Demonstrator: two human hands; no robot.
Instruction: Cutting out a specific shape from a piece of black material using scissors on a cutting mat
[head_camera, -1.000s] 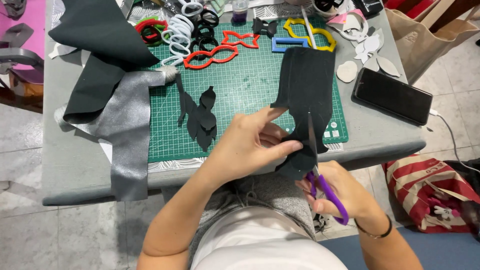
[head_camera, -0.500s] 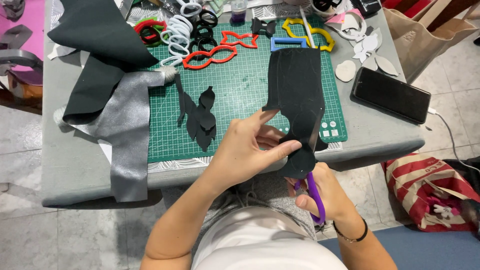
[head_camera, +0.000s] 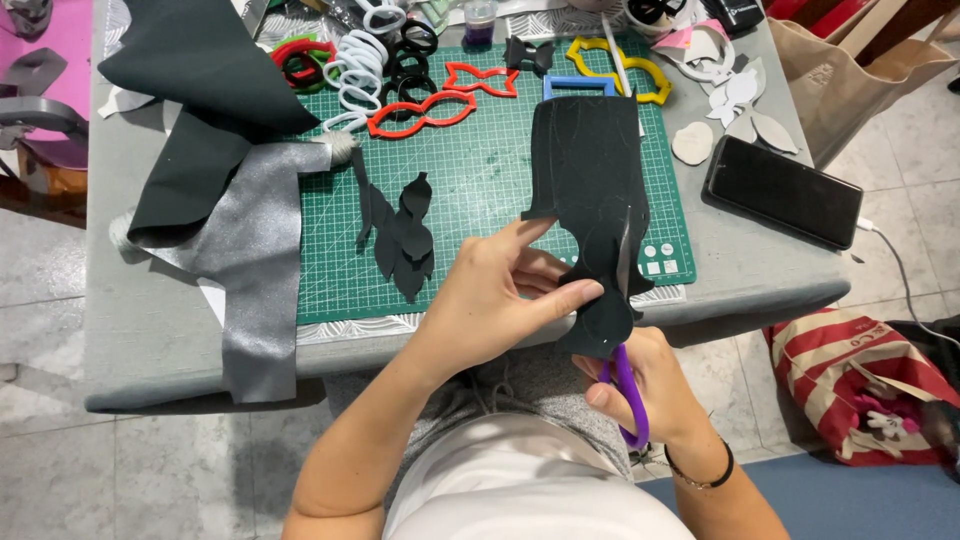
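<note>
Head view, steeply down, close

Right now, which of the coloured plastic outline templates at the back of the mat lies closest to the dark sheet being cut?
The blue template: the dark sheet overlaps its lower part. The yellow template sits beside it; the red ones lie farther left.

Since a second ago the purple-handled scissors (head_camera: 622, 370) have swung from leaning toward 5 o'clock to nearly upright, their blade now running higher along the black sheet (head_camera: 588, 190). The right hand (head_camera: 640, 385) has drawn in closer to the left hand (head_camera: 495, 305). The sheet's lower lobe now hangs rounder below the left thumb, turned slightly toward 6 o'clock.
</note>
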